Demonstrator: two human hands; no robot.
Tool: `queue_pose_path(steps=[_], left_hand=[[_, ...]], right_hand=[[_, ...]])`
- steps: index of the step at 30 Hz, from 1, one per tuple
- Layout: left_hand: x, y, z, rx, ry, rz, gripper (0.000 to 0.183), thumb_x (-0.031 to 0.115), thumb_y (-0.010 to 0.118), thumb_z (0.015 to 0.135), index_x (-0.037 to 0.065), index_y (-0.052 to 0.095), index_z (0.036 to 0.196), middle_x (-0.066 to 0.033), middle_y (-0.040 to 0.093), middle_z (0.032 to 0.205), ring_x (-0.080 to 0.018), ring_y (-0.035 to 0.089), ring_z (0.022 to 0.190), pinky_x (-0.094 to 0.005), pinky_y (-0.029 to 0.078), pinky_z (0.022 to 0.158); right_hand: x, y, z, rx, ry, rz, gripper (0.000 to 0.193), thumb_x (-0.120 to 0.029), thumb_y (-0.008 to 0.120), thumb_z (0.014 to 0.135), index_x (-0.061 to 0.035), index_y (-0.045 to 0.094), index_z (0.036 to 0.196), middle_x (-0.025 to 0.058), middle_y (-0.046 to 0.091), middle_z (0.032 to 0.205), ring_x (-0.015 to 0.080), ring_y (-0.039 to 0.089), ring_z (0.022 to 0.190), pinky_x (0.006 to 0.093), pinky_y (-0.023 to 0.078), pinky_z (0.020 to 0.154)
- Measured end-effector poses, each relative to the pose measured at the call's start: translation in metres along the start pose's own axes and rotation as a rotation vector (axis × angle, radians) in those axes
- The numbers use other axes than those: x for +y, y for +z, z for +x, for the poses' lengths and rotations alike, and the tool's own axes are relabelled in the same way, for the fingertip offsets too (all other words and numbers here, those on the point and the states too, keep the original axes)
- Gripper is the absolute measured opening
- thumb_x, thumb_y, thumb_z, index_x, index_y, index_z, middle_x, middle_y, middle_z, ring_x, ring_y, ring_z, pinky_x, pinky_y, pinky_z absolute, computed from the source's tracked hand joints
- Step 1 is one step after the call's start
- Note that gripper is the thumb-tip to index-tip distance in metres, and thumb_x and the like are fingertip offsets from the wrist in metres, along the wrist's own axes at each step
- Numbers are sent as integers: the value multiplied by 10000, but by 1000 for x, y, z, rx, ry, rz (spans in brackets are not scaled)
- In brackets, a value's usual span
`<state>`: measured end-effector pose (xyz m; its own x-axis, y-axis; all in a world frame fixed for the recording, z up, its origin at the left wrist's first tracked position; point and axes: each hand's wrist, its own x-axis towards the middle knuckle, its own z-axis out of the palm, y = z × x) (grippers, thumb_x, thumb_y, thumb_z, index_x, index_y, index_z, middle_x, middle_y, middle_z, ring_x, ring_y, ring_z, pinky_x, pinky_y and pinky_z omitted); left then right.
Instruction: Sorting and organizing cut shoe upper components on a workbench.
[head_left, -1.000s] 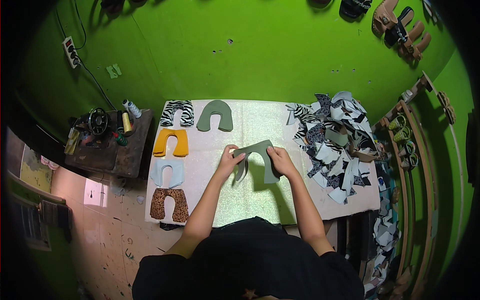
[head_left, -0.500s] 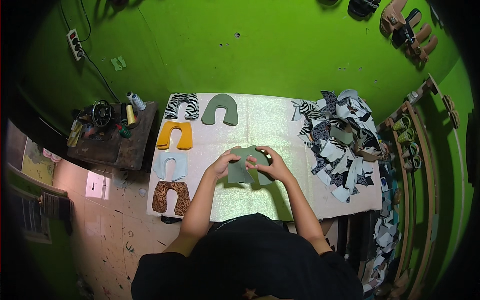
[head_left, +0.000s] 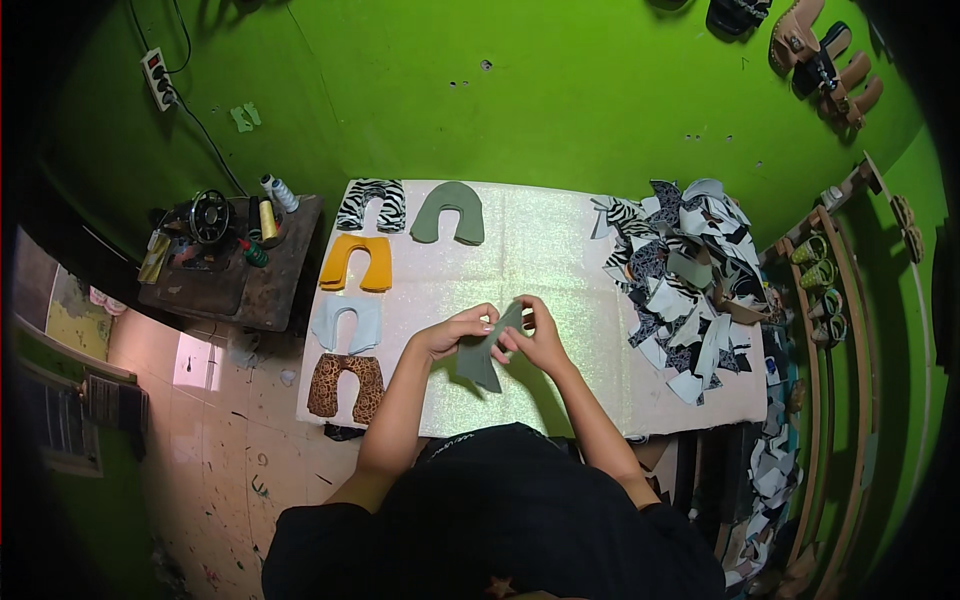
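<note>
Above the table's middle, my left hand [head_left: 455,334] pinches a green cut piece of sheet material [head_left: 478,368]. It is folded or turned partly edge-on, with one end hanging toward me. My right hand [head_left: 536,341] grips the same piece by its upper right part, fingers curled round it. Beyond my hands lies a stack of green U-shaped pieces [head_left: 447,193]. To the left runs a column of U-shaped pieces: zebra-print pieces [head_left: 352,208], yellow pieces [head_left: 357,245], pale blue pieces [head_left: 345,304] and leopard-print pieces [head_left: 324,386].
A heap of mixed scraps [head_left: 690,285] covers the right side of the table [head_left: 560,230]. At the left stands a sewing machine [head_left: 209,218] with thread spools [head_left: 267,218] on a dark stand [head_left: 245,310]. Sandals [head_left: 815,262] sit on a wooden rack [head_left: 845,380] at the right.
The green piece, spread with its U shape showing before, is now narrowed and tilted between my hands. My right hand has turned and drawn slightly closer to the left.
</note>
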<state>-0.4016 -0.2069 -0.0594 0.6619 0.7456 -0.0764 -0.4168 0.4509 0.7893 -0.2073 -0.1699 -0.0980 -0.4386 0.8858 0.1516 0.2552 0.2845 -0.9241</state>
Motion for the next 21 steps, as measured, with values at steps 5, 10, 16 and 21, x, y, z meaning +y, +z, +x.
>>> queue_pose_path(steps=[5,10,16,21], left_hand=[[-2,-3,-7,-2,-2,-50,228,199,490,840,71,359,976,-285,510,1071,-361,583,918,-403,452,822],[-3,2,-5,-34,-12,-98,215,198,473,850,78,355,985,-314,482,1096,-386,559,955,-433,425,861],[-9,0,-3,-47,-8,-92,221,205,469,852,83,356,996,-303,509,1051,-379,570,937,-425,439,846],[-5,-2,-6,-72,-104,-126,311,226,521,824,59,354,1025,-302,513,1012,-363,576,907,-413,460,824]], right_hand=[[-21,2,-2,81,-61,53,593,-141,704,631,-44,432,1149,131,450,1034,242,499,905,325,437,755],[-30,4,-1,-3,-228,-220,595,-148,707,594,-79,455,1129,147,429,1055,308,447,970,380,389,857],[-33,10,-3,-19,-259,-262,535,-152,704,562,-101,502,1054,129,433,1062,318,415,1011,390,353,890],[-29,6,-1,-56,-278,-313,422,-89,663,553,-71,522,950,118,442,1086,307,414,1031,388,350,893]])
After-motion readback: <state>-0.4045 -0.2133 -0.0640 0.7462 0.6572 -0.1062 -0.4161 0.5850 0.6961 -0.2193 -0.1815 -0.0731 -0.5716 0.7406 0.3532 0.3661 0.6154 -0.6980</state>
